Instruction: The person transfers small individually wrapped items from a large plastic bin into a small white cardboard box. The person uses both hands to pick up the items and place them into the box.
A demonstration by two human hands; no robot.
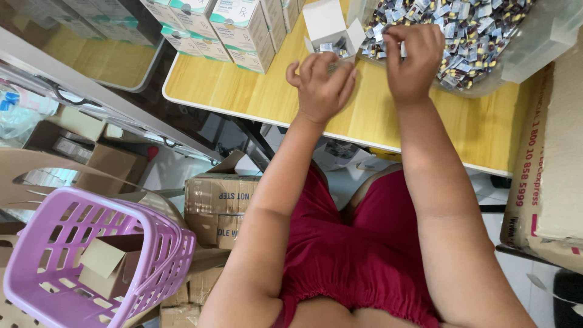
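The left hand (322,85) curls loosely over small sachets beside the open white box (331,27). The right hand (413,58) pinches sachets (473,36) at the clear tub's (534,42) rim. Bare table (473,130) lies toward the near edge.

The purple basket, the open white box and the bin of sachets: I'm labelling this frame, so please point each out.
Purple basket (164,240): head view, on its slatted right wall.
Open white box (325,21): head view, on its raised lid flap.
Clear bin of sachets (534,45): head view, on its bare plastic wall.
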